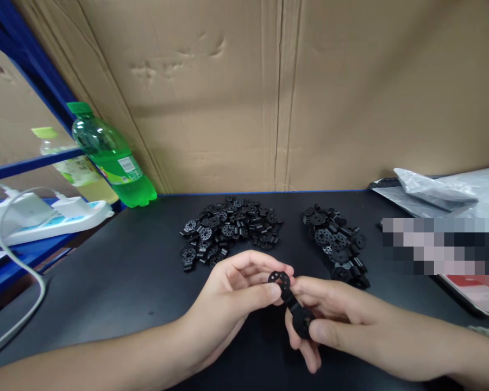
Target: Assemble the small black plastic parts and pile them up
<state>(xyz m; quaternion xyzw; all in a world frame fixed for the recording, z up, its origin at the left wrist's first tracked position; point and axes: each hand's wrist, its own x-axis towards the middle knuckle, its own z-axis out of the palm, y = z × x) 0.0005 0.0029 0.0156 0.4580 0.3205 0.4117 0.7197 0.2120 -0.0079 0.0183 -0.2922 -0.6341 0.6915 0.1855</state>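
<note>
My left grip (pixel 232 298) and right grip (pixel 342 315) are pinching opposite ends of one black piece (pixel 296 307) above the worktop (pixel 118 282); a larger pile (pixel 228 225) and a smaller pile (pixel 336 244) are lying beyond, which finished, I cannot tell.

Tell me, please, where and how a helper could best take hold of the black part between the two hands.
Probably pinch the black part at its narrow middle, coming from above, fingers across its slant. The left hand covers some of the upper perforated disc and the right hand the lower rounded end, so the strip between looks freest.
</note>
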